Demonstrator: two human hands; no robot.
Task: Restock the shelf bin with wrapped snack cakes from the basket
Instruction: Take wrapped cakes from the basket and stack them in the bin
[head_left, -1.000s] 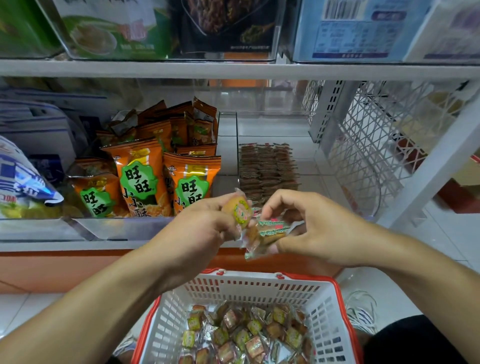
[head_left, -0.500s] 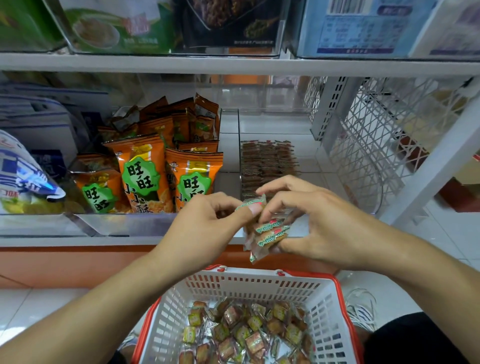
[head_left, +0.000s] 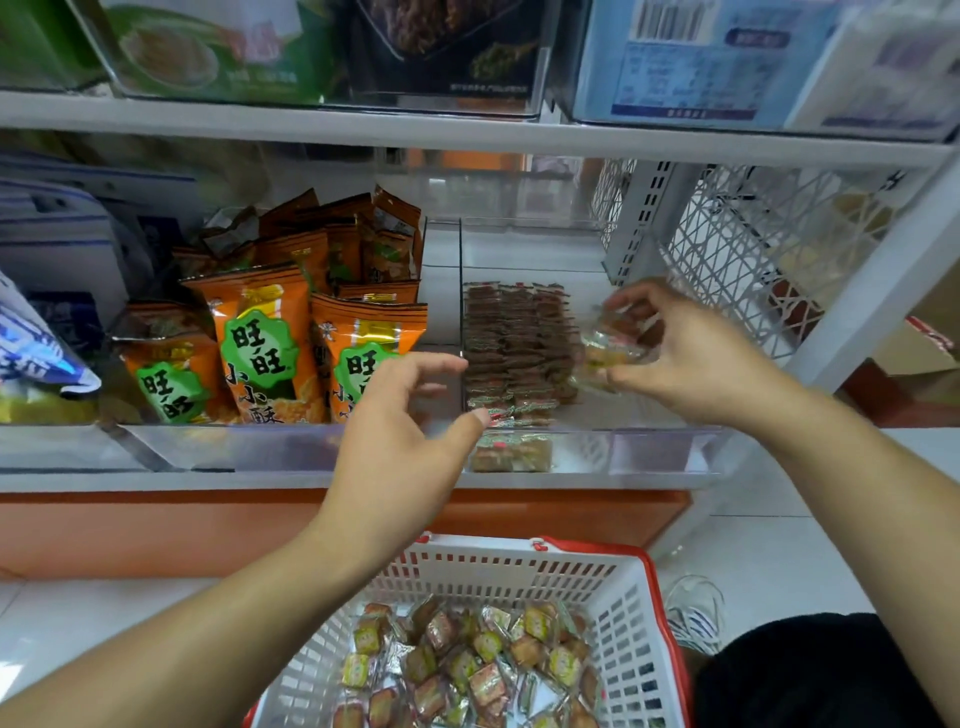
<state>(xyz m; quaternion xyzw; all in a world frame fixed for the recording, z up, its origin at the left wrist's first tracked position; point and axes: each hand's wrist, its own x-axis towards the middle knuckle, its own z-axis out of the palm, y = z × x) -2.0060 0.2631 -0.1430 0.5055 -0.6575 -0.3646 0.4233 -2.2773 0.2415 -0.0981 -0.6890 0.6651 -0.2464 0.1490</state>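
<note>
— Both hands have parted since half a second ago: the right hand (head_left: 691, 358) has carried its clutch of wrapped snack cakes (head_left: 605, 353) up over the clear shelf bin (head_left: 665, 447), while the left hand (head_left: 400, 441) has let go and hangs in front of the bin.

— How do the fingers lie?

— Right fingers curl round the crinkly clear wrappers and pinch them; left fingers are spread and loosely bent, holding nothing.

— What is in the bin?

— Just left of the right fingertips, flat brown cakes stand packed in tight rows (head_left: 519, 353), their green-edged wrappers showing at the front. Left of the left hand's fingers, glossy orange snack bags (head_left: 260, 343) fill the neighbouring clear bin.

— And the basket?

— Below both wrists, a white slotted plastic basket (head_left: 618, 597) with a red rim holds a loose heap of small square cakes (head_left: 478, 670) in shiny wrappers.
</note>
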